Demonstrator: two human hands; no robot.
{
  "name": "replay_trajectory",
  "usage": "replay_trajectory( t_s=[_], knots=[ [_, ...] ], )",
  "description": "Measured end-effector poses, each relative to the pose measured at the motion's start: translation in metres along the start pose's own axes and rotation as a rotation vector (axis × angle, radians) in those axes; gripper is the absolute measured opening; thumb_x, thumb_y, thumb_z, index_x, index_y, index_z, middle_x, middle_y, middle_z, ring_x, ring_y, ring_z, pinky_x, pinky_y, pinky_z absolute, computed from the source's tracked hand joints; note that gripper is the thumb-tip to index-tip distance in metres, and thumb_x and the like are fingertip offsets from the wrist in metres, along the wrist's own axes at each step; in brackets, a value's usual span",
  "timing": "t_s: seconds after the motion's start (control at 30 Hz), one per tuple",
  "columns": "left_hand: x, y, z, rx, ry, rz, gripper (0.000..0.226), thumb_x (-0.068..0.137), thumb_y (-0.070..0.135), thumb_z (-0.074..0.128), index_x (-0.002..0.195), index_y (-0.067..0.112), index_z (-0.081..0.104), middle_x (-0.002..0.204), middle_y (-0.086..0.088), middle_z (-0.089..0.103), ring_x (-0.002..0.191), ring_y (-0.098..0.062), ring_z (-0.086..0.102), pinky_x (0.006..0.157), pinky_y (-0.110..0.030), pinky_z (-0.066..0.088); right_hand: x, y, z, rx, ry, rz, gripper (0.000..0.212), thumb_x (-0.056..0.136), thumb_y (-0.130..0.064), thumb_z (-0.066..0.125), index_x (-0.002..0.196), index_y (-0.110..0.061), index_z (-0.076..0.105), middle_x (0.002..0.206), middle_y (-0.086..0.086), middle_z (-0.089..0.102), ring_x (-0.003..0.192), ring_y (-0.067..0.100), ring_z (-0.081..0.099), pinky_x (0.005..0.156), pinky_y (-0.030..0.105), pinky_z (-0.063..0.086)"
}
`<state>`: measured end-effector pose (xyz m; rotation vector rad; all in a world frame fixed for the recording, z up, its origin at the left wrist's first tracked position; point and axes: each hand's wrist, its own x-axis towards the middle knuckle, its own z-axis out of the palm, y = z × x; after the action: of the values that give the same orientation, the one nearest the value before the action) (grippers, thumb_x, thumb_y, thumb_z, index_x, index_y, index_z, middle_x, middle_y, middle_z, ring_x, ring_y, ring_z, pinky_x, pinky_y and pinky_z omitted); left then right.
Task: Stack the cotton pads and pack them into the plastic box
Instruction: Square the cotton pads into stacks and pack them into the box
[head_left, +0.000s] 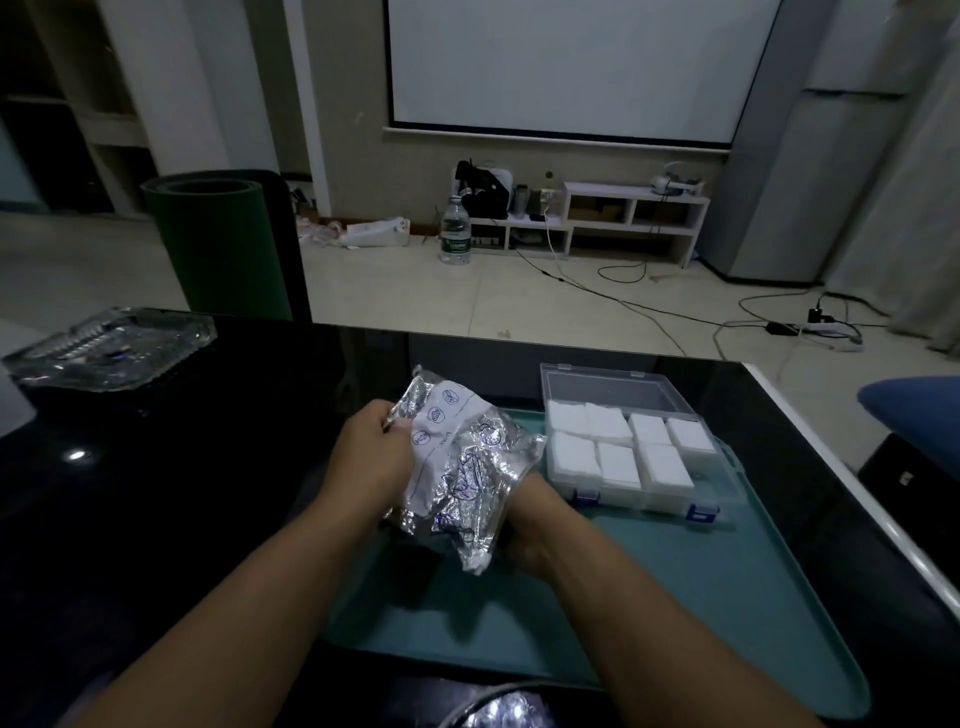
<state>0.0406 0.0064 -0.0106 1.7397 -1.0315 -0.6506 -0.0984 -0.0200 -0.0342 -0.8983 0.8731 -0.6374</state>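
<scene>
Both hands — left hand (371, 457), right hand (524, 525) — grip one crinkled foil bag (462, 467); at 2 o'clock, one plastic box (602, 382) holds eight cotton-pad stacks (618, 449).

The crinkled packet (457, 467) is shiny silver with a white panel and blue line drawings. The cotton pads (618, 447) are white, in a clear plastic box (623, 387) with blue latches, on a teal tray (701, 597). The table (182, 493) is glossy black.

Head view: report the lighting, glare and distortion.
Head view: dim room, the black table nearly featureless apart from one small light reflection; glare on the crinkled foil bag held by the left hand and right hand; cotton pads in the plastic box read bright; wide-angle bending curves the table edge.
</scene>
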Motion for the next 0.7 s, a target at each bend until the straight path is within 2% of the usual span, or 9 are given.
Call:
replay_trajectory(
  t_s=[0.1,0.17,0.2,0.3,0.33,0.4,0.47,0.57,0.7],
  knots=[
    [-0.001,-0.001,0.0,-0.159,-0.019,-0.105,0.023,0.099,0.008,0.045,0.084,0.015,0.061,0.087,-0.011,0.069,0.084,-0.03,0.066,0.079,-0.042,0.053,-0.007,-0.002,0.001,-0.006,-0.024,-0.017,0.031,0.098,-0.034,0.049,0.096,-0.009,0.067,0.086,0.007,0.073,0.076,0.021,0.069,0.074,0.033,0.056],
    [-0.005,0.0,0.002,-0.169,-0.033,-0.095,0.022,0.1,0.011,0.045,0.086,0.016,0.06,0.087,-0.011,0.068,0.081,-0.028,0.065,0.076,-0.04,0.053,-0.009,-0.005,0.002,-0.012,-0.035,-0.006,0.028,0.098,-0.031,0.048,0.09,-0.01,0.066,0.085,0.007,0.071,0.074,0.019,0.068,0.076,0.033,0.053],
    [-0.007,0.001,0.003,-0.15,-0.037,-0.068,0.02,0.101,0.014,0.045,0.087,0.015,0.059,0.087,-0.01,0.066,0.079,-0.026,0.064,0.074,-0.037,0.051,-0.007,-0.005,0.003,-0.018,-0.023,0.008,0.029,0.098,-0.032,0.048,0.086,-0.011,0.064,0.081,0.006,0.07,0.069,0.018,0.066,0.072,0.031,0.054],
    [-0.007,0.002,0.005,-0.12,-0.057,-0.005,0.017,0.102,0.017,0.045,0.091,0.015,0.059,0.088,-0.007,0.065,0.08,-0.023,0.062,0.072,-0.034,0.048,-0.006,-0.007,0.005,0.046,0.005,-0.002,0.038,0.101,-0.033,0.043,0.074,-0.009,0.055,0.054,0.003,0.062,0.042,0.015,0.059,0.043,0.019,0.047],
    [-0.006,0.002,0.005,-0.1,-0.063,0.006,0.017,0.102,0.017,0.045,0.091,0.016,0.059,0.088,-0.006,0.065,0.081,-0.022,0.062,0.073,-0.034,0.048,-0.006,-0.007,0.005,0.102,0.015,-0.023,0.036,0.101,-0.029,0.044,0.077,-0.008,0.058,0.056,0.005,0.064,0.044,0.017,0.061,0.045,0.021,0.05],
    [-0.005,0.001,0.0,-0.07,-0.035,0.023,0.018,0.101,0.015,0.045,0.09,0.017,0.059,0.089,-0.006,0.066,0.083,-0.023,0.063,0.077,-0.036,0.05,-0.001,-0.007,0.004,0.157,0.05,-0.107,0.025,0.099,-0.024,0.049,0.091,-0.005,0.064,0.075,0.011,0.069,0.063,0.024,0.067,0.064,0.033,0.057],
    [-0.002,-0.002,-0.004,-0.077,0.041,0.032,0.019,0.101,0.014,0.046,0.088,0.017,0.058,0.088,-0.007,0.065,0.085,-0.025,0.063,0.074,-0.035,0.05,0.003,-0.005,-0.002,0.071,0.146,-0.234,0.015,0.093,-0.017,0.06,0.103,-0.008,0.066,0.093,0.014,0.073,0.082,0.03,0.069,0.075,0.043,0.058],
    [0.0,-0.009,-0.006,0.0,0.023,0.01,0.017,0.102,0.016,0.045,0.09,0.018,0.058,0.09,-0.007,0.065,0.085,-0.026,0.063,0.072,-0.034,0.05,0.001,-0.003,-0.016,-0.134,0.168,-0.308,0.034,0.081,-0.013,0.075,0.114,-0.017,0.064,0.102,0.007,0.074,0.092,0.028,0.07,0.07,0.038,0.058],
    [-0.003,-0.015,-0.001,0.138,-0.078,-0.029,0.012,0.098,0.018,0.048,0.09,0.019,0.057,0.091,-0.004,0.066,0.086,-0.025,0.065,0.083,-0.041,0.054,-0.004,0.0,-0.026,-0.327,0.18,-0.305,0.048,0.073,-0.036,0.082,0.117,-0.025,0.066,0.105,-0.003,0.074,0.097,0.017,0.071,0.087,0.044,0.057]
  ],
)
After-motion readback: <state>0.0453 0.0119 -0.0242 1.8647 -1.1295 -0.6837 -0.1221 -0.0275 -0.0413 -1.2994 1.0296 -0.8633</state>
